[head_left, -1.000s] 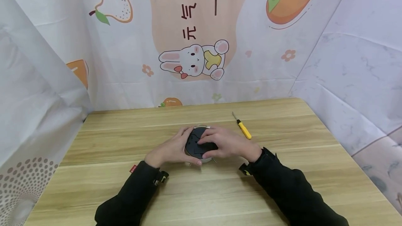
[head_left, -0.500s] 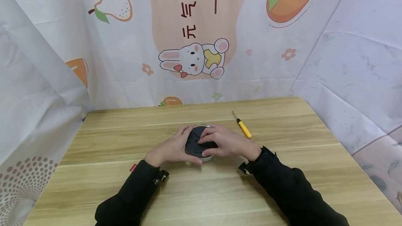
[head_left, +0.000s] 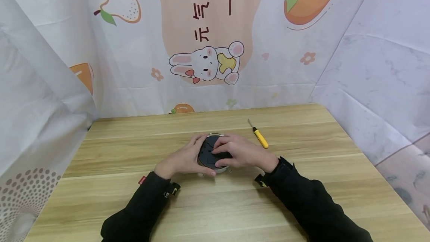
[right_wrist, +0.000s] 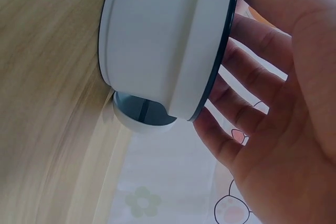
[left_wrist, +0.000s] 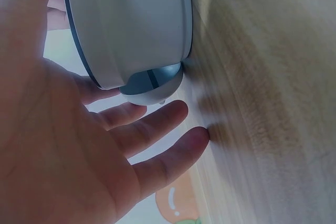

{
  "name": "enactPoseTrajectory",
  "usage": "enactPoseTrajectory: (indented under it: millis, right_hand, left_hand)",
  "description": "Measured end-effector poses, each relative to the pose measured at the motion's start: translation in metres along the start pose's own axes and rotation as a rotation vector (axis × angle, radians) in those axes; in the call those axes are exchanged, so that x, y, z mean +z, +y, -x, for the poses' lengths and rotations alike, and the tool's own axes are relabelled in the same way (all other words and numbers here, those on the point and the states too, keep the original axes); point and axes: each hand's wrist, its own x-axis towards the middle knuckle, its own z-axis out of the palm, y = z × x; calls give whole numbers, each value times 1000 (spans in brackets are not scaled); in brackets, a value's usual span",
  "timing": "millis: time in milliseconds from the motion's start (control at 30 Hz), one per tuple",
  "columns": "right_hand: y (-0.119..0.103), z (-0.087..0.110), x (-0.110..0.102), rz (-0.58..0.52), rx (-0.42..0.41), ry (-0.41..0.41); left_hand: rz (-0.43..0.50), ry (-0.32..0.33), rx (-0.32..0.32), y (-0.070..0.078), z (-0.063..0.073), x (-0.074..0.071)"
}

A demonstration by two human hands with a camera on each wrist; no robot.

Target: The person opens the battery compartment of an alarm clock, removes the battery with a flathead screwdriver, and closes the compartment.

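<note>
A twin-bell alarm clock (head_left: 205, 151) lies face down on the table, its black back upward. My left hand (head_left: 184, 160) holds it round the left side, thumb along the near edge; several of its fingers hang loosely spread in the left wrist view. Over the right part of the back, my right hand (head_left: 244, 153) bends its fingers onto the clock, and they hide whatever lies under them. Both wrist views show the clock's white casing (left_wrist: 131, 24) and a bell (right_wrist: 140, 121), hollow side visible, near the tabletop.
A screwdriver (head_left: 261, 138) with a yellow handle lies behind and to the right of the clock. Printed curtains (head_left: 134, 66) hang along the back and sides of the wooden table (head_left: 215, 212).
Both hands keep their places on the clock, with barely any visible finger movement. The head view has shifted very slightly; the screwdriver stays where it lay.
</note>
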Motion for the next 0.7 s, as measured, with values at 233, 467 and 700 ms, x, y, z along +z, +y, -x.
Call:
enactPoseTrajectory:
  millis: [233, 467, 700]
  right_hand:
    - [0, 0, 0, -1, 10, -9]
    - [-1, -1, 0, 17, 5, -17]
    - [0, -1, 0, 19, -15, -10]
  left_hand:
    - [7, -1, 0, -2, 0, 1]
    - [-11, -2, -15, -2, 0, 0]
    - [6, 1, -1, 0, 0, 0]
